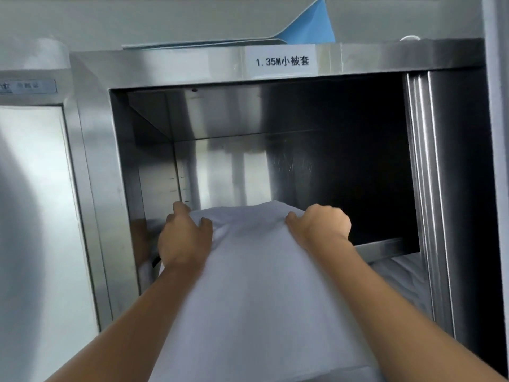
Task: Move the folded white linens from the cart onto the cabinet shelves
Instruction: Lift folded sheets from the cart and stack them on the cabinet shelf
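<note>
1. Folded white linen (256, 285): long bundle, far end at front edge of the upper shelf opening of the stainless cabinet (170, 64), near end runs off bottom of view. Leans toward left side of the opening.
2. L hand (183, 238): on left far corner of the linen, fingers curled over its edge, thumb on top; cloth bunched under the grip.
3. R hand (321, 226): on right far corner, fingers curled down into the fabric, knuckles up, gripping.
4. Upper shelf interior: bare metal, dark at right rear.
5. White label (281, 61) on top rail of the cabinet, reads "1.35M" + Chinese chars.
6. Lower shelf, right: more white linens (399, 274) visible under the shelf lip.
7. Blue sheet (308, 26) lies on cabinet top.
8. Neighbouring cabinet door (35, 216) at left, closed.
</note>
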`<state>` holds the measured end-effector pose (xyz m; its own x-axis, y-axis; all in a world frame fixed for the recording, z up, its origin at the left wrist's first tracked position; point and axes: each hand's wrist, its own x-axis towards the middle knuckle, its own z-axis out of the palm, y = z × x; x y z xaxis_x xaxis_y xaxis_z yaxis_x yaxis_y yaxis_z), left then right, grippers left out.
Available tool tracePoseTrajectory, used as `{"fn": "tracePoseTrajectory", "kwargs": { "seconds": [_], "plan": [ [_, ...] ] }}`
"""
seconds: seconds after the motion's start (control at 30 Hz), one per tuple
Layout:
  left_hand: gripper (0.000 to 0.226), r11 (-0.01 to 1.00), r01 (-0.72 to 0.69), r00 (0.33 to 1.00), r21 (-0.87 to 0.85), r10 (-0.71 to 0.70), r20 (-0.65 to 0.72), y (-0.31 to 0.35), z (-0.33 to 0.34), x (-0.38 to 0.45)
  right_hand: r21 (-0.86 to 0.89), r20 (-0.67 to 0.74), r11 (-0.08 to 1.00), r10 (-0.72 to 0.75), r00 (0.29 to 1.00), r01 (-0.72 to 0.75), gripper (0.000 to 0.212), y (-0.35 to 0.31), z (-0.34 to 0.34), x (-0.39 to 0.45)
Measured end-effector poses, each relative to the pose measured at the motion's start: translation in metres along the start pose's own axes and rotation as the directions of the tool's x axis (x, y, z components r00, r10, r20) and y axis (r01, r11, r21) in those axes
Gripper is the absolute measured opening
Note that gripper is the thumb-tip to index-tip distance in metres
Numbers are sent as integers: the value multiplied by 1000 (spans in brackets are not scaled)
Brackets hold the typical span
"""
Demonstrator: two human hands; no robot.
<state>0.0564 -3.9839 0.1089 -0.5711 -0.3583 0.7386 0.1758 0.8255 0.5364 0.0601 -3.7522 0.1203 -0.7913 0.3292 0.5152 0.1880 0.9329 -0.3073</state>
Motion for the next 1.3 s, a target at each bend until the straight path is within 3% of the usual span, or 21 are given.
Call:
{"fn": "tracePoseTrajectory", "kwargs": {
  "seconds": [0.23, 0.5, 0.6, 0.8, 0.93, 1.1, 1.3],
  "plan": [
    [33, 995, 41, 998, 86, -46, 51, -1, 2, -4, 179, 54, 983, 29, 998, -38, 46, 10, 3, -8],
    [37, 984, 88, 990, 157, -104, 100, 3, 3, -4, 134, 71, 991, 18, 997, -27, 57, 9, 3, -7],
    [37, 983, 105, 988, 152, -121, 98, 3, 2, -3, 218, 72, 974, 52, 996, -66, 52, 11, 6, -6],
    [32, 997, 66, 998, -49, -67, -18, 0, -8, -15, 556, -149, 830, 163, 975, -54, 47, 24, 26, -21],
    [32, 999, 13, 998, -44, -15, -58, 1, -13, -31, 629, -217, 778, 170, 961, 4, 47, 27, 29, -37],
    [41, 988, 95, 988, 121, -108, 107, 5, -17, -28, 563, -130, 826, 99, 987, -9, 52, 34, 17, -43],
    [67, 947, 143, 919, 287, -234, 316, 10, -27, -5, 543, 37, 837, 62, 997, -72, 54, 40, -2, -35]
  ]
}}
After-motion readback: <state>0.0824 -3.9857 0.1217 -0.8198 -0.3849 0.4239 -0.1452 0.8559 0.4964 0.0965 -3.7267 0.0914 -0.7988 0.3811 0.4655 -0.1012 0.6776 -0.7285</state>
